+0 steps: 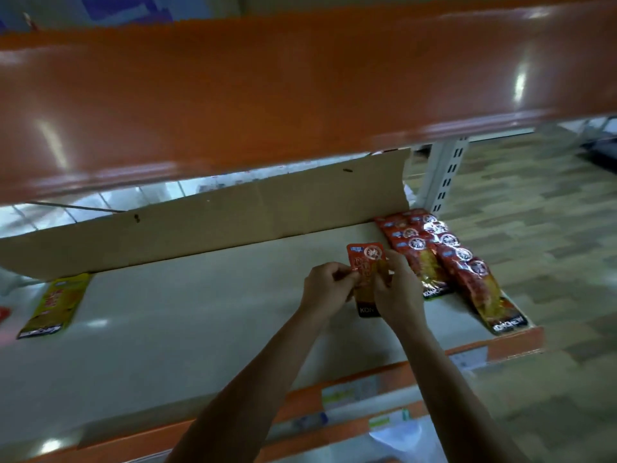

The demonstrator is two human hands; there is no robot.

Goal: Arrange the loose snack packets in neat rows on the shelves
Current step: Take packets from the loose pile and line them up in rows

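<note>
Red packet (365,259): left hand (325,289), right hand (397,292)

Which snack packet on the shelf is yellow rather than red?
The yellow packet at the shelf's left end; the red packets lie at right.

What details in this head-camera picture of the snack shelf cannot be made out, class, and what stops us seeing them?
All in the head view:
- Held red packet: middle covered by left hand and right hand; bottom lettering partly hidden.
- Print on shelf-edge labels: too blurred.
- Far-left red item: cut off by the frame edge.
- Whatever lies behind: hidden by cardboard strip and upper orange shelf.
</note>
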